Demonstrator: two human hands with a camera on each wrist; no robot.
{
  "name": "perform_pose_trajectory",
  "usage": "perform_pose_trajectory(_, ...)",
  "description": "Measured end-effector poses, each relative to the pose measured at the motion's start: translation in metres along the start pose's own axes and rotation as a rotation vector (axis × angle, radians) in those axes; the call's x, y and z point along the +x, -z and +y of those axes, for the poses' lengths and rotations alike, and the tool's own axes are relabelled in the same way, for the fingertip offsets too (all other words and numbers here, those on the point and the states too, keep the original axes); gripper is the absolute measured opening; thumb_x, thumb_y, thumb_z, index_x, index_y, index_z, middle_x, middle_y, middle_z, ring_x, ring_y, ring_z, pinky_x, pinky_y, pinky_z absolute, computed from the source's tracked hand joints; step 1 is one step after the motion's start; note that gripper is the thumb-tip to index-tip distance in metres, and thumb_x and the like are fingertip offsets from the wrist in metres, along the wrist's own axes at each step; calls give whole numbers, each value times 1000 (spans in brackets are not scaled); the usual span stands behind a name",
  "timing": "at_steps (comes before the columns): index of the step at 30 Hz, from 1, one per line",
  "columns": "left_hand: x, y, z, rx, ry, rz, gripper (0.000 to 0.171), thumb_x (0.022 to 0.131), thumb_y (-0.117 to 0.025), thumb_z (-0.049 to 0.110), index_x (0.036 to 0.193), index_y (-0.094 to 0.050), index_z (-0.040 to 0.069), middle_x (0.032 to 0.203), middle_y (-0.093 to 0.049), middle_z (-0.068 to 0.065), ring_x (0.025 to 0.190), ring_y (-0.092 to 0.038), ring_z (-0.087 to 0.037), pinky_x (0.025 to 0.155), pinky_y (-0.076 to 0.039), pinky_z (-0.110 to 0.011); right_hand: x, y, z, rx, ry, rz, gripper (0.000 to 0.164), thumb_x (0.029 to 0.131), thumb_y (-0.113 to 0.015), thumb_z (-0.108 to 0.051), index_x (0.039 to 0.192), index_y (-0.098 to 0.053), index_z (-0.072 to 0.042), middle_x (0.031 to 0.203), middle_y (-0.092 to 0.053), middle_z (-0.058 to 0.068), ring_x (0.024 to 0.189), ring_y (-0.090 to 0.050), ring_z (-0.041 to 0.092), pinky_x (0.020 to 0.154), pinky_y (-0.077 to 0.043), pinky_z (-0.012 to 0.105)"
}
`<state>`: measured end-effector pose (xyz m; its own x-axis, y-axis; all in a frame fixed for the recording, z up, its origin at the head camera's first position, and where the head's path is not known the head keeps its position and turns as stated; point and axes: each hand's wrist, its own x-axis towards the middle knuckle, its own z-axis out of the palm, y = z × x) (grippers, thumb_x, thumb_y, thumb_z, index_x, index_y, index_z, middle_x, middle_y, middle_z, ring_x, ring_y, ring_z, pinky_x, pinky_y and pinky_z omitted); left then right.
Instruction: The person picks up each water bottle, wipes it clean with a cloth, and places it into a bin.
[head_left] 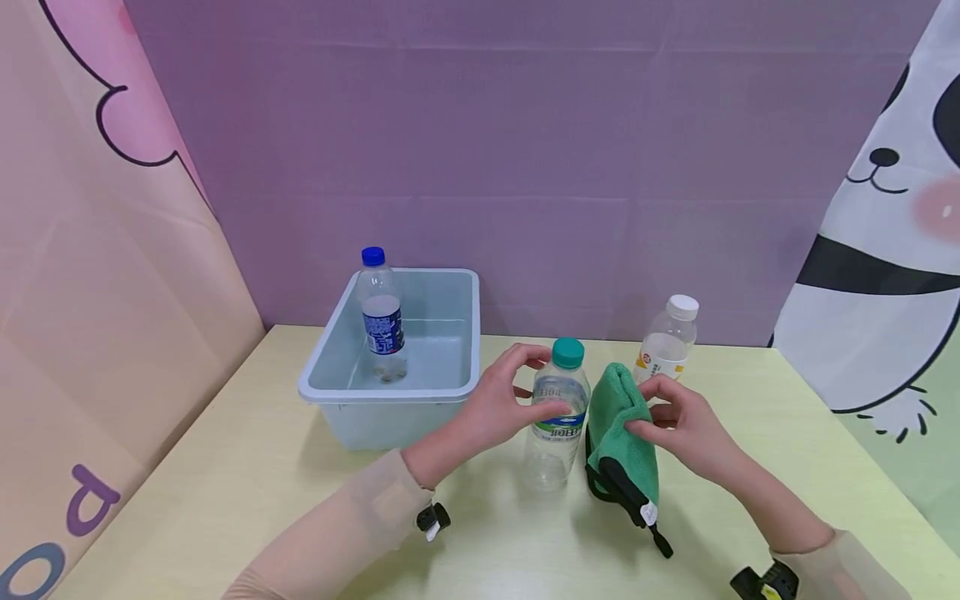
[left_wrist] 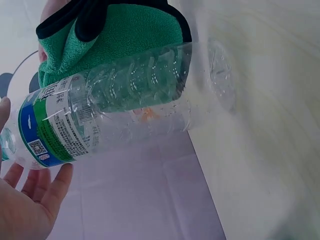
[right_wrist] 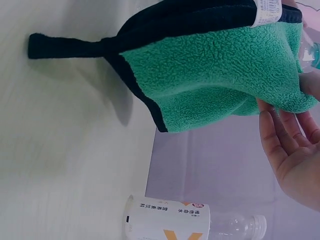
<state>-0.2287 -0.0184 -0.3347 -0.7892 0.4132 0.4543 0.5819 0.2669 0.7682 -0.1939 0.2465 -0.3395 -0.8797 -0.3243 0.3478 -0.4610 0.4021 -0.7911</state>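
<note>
A clear plastic bottle (head_left: 551, 467) with a green cap and a blue-green label stands on the table. My left hand (head_left: 506, 396) is around its upper part from the left, thumb across the front and the other fingers at the back, partly hidden. Right beside it, my right hand (head_left: 678, 421) pinches a folded green cloth (head_left: 622, 433) with black edging and a black strap. In the right wrist view, the fingers lie behind the cloth (right_wrist: 200, 75) and the thumb in front. The cloth hangs close to the bottle; whether they touch is unclear.
Behind the cloth stands a clear bottle (head_left: 667, 333) with a white cap and a white-orange label. To the left, a light blue bin (head_left: 397, 396) holds an upright blue-capped bottle (head_left: 383, 333). A purple backdrop (head_left: 525, 167) rises behind the table (head_left: 225, 500).
</note>
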Motion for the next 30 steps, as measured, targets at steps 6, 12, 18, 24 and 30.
perform_pose_trajectory(6, 1, 0, -1, -29, 20, 12, 62, 78, -84, 23, 130, -52, 14, 122, -54, 1, 112, -48, -14, 83, -53, -41, -1, 1, 0, -5, 3, 6, 24, 84, -69, 7, 102, -55, 1, 98, -62, 8, 74, -68, 14, 67, -57, 27)
perform_pose_trajectory(12, 3, 8, -3, -141, 3, -76, 58, 89, -73, 15, 140, -45, 11, 138, -50, -3, 129, -44, -19, 100, -45, -42, -3, 3, -2, 1, -10, 2, 24, 85, -69, 6, 104, -55, 3, 99, -62, 11, 75, -68, 15, 67, -57, 27)
perform_pose_trajectory(18, 5, 13, -4, -177, -58, -186, 52, 96, -60, 10, 144, -41, 4, 143, -47, -12, 134, -41, -25, 108, -36, -42, -6, 6, -2, -18, -31, 10, 24, 84, -69, 7, 103, -54, 5, 101, -60, 18, 75, -67, 15, 67, -57, 27)
perform_pose_trajectory(24, 4, 12, -2, -144, -34, -161, 50, 93, -66, 11, 138, -45, 5, 133, -53, -10, 126, -46, -25, 104, -40, -46, -8, 7, -2, -26, -38, 11, 24, 84, -68, 8, 103, -53, 5, 104, -59, 23, 76, -67, 15, 68, -57, 27)
perform_pose_trajectory(30, 1, 3, -2, -107, -16, -64, 52, 87, -75, 16, 132, -49, 9, 124, -55, -1, 115, -49, -17, 96, -46, -42, -9, 8, -2, -18, -41, 14, 25, 85, -68, 7, 104, -53, 6, 105, -59, 23, 77, -67, 15, 68, -57, 27)
